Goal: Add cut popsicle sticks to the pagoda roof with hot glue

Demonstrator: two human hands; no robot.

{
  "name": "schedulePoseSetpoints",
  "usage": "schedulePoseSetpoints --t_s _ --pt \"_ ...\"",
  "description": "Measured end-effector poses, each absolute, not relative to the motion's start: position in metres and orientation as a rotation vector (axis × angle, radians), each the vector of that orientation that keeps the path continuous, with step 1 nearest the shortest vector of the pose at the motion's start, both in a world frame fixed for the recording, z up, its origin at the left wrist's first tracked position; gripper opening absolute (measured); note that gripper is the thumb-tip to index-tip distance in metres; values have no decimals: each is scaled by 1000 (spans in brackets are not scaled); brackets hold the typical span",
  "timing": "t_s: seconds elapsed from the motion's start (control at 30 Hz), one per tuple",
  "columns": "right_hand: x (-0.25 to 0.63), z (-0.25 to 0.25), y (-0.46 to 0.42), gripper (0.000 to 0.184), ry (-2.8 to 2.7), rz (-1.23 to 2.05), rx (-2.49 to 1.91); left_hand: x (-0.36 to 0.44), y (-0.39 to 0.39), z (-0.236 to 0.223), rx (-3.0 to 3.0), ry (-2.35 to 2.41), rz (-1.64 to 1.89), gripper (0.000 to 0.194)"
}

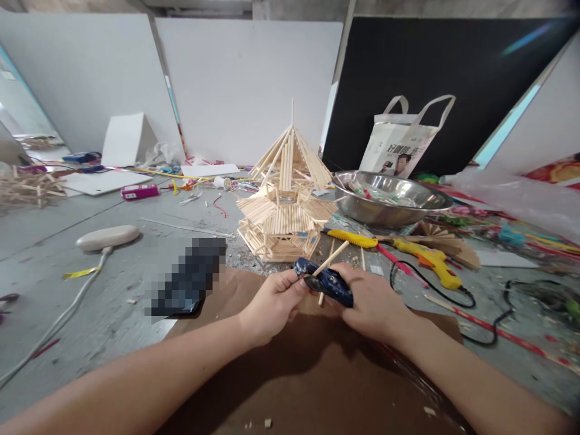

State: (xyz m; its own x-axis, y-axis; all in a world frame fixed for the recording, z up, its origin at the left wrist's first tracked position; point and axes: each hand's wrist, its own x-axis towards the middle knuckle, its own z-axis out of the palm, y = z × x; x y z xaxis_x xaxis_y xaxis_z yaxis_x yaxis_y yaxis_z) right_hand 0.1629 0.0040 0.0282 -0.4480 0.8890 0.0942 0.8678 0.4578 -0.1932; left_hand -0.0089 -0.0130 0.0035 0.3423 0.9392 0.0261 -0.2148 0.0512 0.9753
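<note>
My right hand [369, 296] is closed around dark blue-handled cutters [336, 285], whose dark jaw points toward my left hand. My left hand [276, 302] pinches a thin wooden stick [333, 257] at the jaw; its far end slants up to the right. A short piece of stick [321, 299] shows just below the cutters. Directly beyond both hands stands a tiered model pavilion [285, 217] built of wooden sticks, its pointed roof [290, 151] topped by an upright stick. My fingers partly hide the cutters' jaw and the stick's near end.
A brown sheet [272, 386] lies under my forearms. To the left are a dark blurred phone [190, 278] and a white power strip [107, 238]. A metal bowl [394, 211], a yellow-handled saw [351, 237], a yellow glue gun [428, 263] and its black cord lie right.
</note>
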Motion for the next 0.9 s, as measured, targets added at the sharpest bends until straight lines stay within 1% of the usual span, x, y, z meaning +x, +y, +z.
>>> schedulePoseSetpoints --t_s 0.17,0.47,0.63,0.73,0.9 --pt "163 28 3 33 -2523 165 -1543 -10 -11 3 1200 750 1023 35" --pt "162 29 2 20 -2529 171 -1548 -13 -9 2 1237 751 989 36" --pt "161 31 0 16 -2540 140 -1567 -13 -11 3 1291 786 971 36" --pt "161 30 0 16 -2546 88 -1601 -11 -12 3 1366 852 1048 34" --pt "159 30 0 21 -2514 52 -1663 -7 -13 4 1456 932 1240 25"
